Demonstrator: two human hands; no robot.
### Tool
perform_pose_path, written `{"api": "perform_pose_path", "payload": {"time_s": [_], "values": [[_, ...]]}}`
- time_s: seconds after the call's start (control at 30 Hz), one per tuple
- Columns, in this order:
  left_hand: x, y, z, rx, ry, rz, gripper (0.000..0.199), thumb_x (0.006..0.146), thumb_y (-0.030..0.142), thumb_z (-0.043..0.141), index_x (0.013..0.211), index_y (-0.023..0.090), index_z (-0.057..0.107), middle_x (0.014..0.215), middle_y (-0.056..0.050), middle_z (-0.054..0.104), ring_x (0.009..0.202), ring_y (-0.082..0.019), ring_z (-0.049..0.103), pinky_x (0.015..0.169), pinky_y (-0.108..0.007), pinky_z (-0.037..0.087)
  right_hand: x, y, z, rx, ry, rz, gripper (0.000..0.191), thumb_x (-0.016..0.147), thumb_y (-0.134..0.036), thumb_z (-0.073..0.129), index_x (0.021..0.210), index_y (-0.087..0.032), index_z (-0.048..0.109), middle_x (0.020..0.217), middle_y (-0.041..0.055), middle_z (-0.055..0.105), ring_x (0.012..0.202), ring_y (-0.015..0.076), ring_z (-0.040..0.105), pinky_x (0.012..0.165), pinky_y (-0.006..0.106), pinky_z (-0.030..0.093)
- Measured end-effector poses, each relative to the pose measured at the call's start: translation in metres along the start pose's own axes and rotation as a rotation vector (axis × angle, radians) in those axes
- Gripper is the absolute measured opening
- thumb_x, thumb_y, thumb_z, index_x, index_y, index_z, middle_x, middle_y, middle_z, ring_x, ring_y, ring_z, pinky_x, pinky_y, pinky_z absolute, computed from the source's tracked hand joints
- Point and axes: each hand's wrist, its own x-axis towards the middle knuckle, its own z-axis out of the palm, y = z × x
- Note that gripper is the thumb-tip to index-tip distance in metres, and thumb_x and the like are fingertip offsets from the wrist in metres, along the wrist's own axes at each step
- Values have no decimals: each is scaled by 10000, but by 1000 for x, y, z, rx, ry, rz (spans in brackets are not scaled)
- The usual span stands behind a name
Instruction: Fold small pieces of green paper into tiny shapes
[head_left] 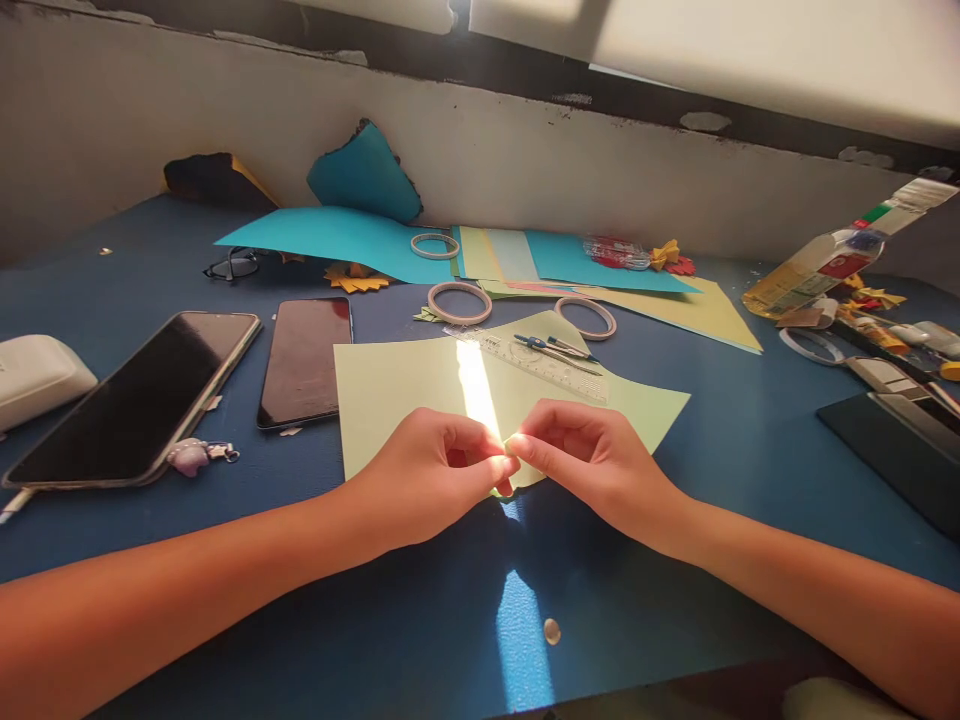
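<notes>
My left hand (435, 470) and my right hand (600, 465) meet at the fingertips over the near edge of a pale green paper sheet (390, 390). Both are closed in a pinch on a small piece of green paper (509, 440), mostly hidden by the fingers. A bright strip of sunlight crosses the sheet just behind them. Farther back on the sheet lie a clear ruler (562, 376) and a blue-tipped drawing compass (534, 344).
Tape rolls (459, 303) lie behind the sheet, near blue paper (337, 235) and yellow paper (724, 312). Two phones (142, 400) and a white case (37, 380) sit left. A tilted bottle (817, 265) and a dark flat object (892, 450) are right. A coin-like disc (552, 631) lies in front.
</notes>
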Motion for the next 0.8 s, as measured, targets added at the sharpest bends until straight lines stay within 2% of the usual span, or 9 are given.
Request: {"api": "perform_pose_path", "payload": {"time_s": [0.2, 0.3, 0.4, 0.53, 0.7, 0.8], "values": [[1, -3, -2, -68, -39, -1, 227, 757, 331, 536, 629, 150, 586, 611, -8, 575, 570, -122, 501, 482, -219, 344, 0, 3, 2, 2, 26, -31, 215, 805, -351, 587, 678, -178, 570, 621, -16, 520, 577, 98, 461, 521, 236, 372], [1, -4, -2, -62, -45, -23, 260, 759, 361, 540, 606, 151, 529, 553, 21, 491, 515, -96, 417, 456, -213, 301, 2, 5, 3, 6, -26, -34, 180, 804, -349, 583, 747, -178, 583, 666, -4, 541, 594, 111, 492, 531, 250, 394], [1, -4, 0, -13, -35, 7, 256, 766, 358, 527, 615, 154, 495, 528, 46, 419, 492, -78, 354, 431, -197, 257, 3, 6, 2, 2, -26, -15, 183, 793, -347, 592, 749, -170, 587, 691, 10, 561, 616, 124, 517, 558, 267, 419], [0, -5, 2, 66, -9, 85, 189, 770, 286, 501, 635, 154, 487, 545, 48, 427, 492, -72, 354, 431, -188, 265, 3, 5, 4, 67, -13, 32, 245, 774, -390, 612, 691, -164, 565, 636, -5, 542, 606, 114, 496, 562, 257, 415], [1, -4, 2, 84, 10, 83, 217, 759, 251, 506, 585, 162, 412, 521, 66, 363, 484, -64, 306, 430, -189, 240, 4, 4, 6, 132, -15, 44, 274, 754, -418, 633, 679, -166, 554, 613, -21, 516, 585, 99, 476, 546, 241, 398], [1, -2, -1, 93, -34, 77, 225, 796, 271, 462, 602, 163, 418, 537, 66, 310, 507, -74, 285, 449, -201, 234, 7, 5, 5, 138, -50, 27, 276, 755, -426, 633, 696, -171, 547, 624, -20, 532, 597, 100, 492, 551, 237, 403]]}}
